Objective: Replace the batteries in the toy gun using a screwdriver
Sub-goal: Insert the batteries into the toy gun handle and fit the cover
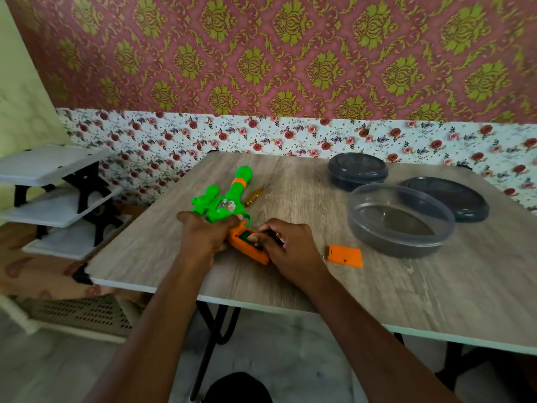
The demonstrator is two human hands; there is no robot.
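You can read no text, label, brand or number anywhere in view. The toy gun (223, 199), just toward 9 o'clock from the middle of your view, shows only plain green and orange plastic. The orange battery cover (345, 256) at 4 o'clock is unmarked on its visible face, and the containers (401, 219) around 3 o'clock carry no legible print either.

Tabletop (377, 301) open near edge; tub (392, 247), lid (453, 205) block right.
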